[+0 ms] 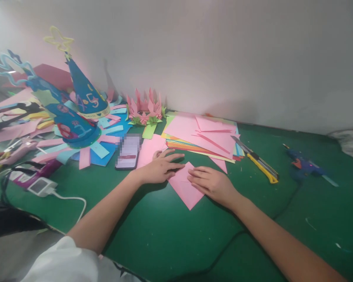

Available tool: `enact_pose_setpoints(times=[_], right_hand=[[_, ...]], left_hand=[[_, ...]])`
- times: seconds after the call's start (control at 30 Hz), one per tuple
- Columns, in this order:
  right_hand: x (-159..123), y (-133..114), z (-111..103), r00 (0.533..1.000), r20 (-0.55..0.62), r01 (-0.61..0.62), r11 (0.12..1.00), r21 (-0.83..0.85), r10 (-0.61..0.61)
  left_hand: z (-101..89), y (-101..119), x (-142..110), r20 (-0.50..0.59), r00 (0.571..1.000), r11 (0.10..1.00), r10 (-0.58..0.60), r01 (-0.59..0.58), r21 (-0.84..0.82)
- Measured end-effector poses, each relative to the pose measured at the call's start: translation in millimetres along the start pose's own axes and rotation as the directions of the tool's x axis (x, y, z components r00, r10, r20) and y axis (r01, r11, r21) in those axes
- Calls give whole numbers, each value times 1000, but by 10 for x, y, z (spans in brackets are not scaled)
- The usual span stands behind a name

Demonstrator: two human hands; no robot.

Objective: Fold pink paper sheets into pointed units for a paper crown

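A pink sheet of paper [188,196], folded into a diamond shape, lies on the green table [153,239] in front of me. My left hand [160,166] rests at its upper left edge with the fingers stretched out. On its right side my right hand [213,184] lies flat, fingers extended over the paper and covering part of it. Beyond my hands is a stack of coloured paper [188,127], pink on top. Another pink sheet [153,147] lies partly behind my left hand.
A phone [128,152] lies left of my left hand. A yellow utility knife [259,164] and a blue glue gun [304,162] lie to the right. A pink paper crown [144,109] and blue cone hats [86,90] stand at the back left. A dark cable [223,254] crosses the front.
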State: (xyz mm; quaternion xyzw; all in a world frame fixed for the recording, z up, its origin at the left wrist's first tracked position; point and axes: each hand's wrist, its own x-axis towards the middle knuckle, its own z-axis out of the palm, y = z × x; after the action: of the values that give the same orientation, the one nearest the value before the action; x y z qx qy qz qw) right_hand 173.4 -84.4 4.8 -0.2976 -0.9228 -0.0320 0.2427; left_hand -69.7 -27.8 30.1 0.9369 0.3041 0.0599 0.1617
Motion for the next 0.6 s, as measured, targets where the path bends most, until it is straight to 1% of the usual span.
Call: enact_pose_setpoints(times=[0.1, 0.23, 0.43, 0.6], right_hand=[[7, -2, -10, 1000, 9, -2, 1000, 7, 2], [17, -9, -28, 999, 29, -15, 1000, 10, 15], [10, -8, -23, 1000, 8, -3, 1000, 7, 3], [9, -5, -26, 1000, 11, -7, 1000, 12, 7]], left_hand=[[-51, -21, -47, 33, 999, 999, 13, -11, -44], [-110, -41, -87, 69, 998, 997, 1, 5, -83], [-136, -54, -102, 100, 995, 996, 10, -1, -87], [-105, -71, -122, 74, 997, 995, 18, -11, -98]])
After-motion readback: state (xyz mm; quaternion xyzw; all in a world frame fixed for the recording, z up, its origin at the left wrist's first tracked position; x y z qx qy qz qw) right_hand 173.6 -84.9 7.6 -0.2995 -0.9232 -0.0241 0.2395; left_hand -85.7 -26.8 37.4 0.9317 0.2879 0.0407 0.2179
